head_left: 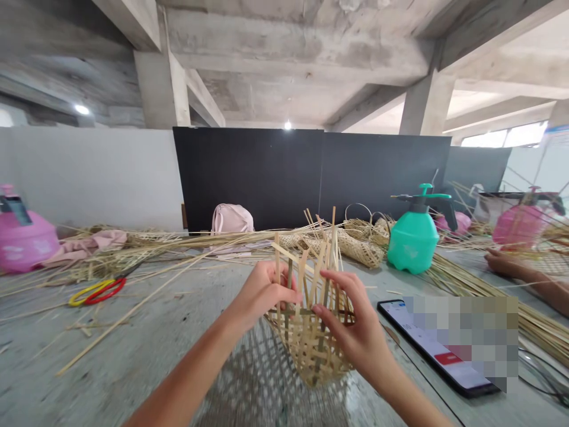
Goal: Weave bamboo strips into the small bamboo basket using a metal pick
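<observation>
A partly woven bamboo basket stands in front of me, narrow at the bottom, with loose upright strips rising from its upper edge. My left hand is at the basket's left rim, thumb and fingers pinched on a bamboo strip. On the opposite side, my right hand curls round the rim, its thumb on the near face and its index finger against the upright strips. The other fingers of that hand are partly hidden behind the weave.
Scissors with yellow and red handles lie at left. A green spray bottle and a phone are at right. Woven bamboo pieces and loose strips lie at the back. Another person's hand rests at far right.
</observation>
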`<act>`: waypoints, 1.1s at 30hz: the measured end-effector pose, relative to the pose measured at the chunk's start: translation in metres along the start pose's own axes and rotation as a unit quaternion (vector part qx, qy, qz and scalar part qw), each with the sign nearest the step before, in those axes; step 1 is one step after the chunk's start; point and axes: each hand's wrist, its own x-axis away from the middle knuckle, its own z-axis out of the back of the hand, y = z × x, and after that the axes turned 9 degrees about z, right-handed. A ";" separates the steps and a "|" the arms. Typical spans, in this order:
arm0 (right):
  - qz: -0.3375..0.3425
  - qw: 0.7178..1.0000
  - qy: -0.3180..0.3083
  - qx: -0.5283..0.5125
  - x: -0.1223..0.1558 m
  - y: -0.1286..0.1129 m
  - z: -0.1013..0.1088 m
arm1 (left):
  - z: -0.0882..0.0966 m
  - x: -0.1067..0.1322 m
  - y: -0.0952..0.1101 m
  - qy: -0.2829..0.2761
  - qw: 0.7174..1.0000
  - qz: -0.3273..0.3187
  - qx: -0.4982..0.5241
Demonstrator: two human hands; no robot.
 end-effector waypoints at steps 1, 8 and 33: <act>0.002 1.000 -0.003 -0.001 0.000 0.000 0.000 | 0.000 0.001 0.001 -0.005 1.000 0.003 -0.007; -0.022 0.999 0.023 -0.022 -0.001 -0.007 0.000 | 0.002 0.002 0.002 -0.010 0.999 0.012 -0.029; -0.134 0.976 0.124 -0.120 -0.010 -0.008 -0.004 | -0.011 0.006 0.004 -0.059 0.986 -0.042 -0.153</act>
